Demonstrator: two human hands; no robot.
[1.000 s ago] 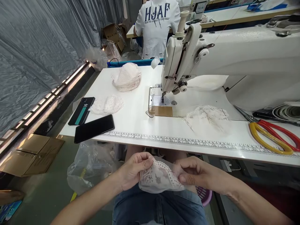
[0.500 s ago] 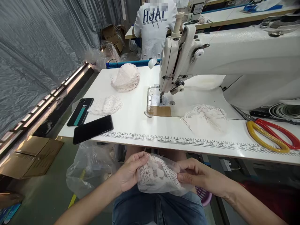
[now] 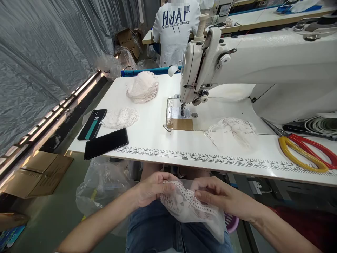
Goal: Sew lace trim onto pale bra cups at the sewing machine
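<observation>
Lace-trimmed sheer fabric (image 3: 189,212) hangs below the near edge of the sewing table (image 3: 147,135), pinched by the left hand (image 3: 152,190) and right hand (image 3: 219,196). The step looks like arranging its border (image 3: 185,192); the next move would call for even tension.

Blue denim (image 3: 147,226) covers the lap, with a seam (image 3: 179,235) down the middle. The left hand (image 3: 155,189), right hand (image 3: 219,195) and forearms (image 3: 105,218) are bare.

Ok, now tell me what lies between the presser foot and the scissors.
In the head view, a piece of white lace with loose threads lies on the worktop between the presser foot and the scissors.
</observation>
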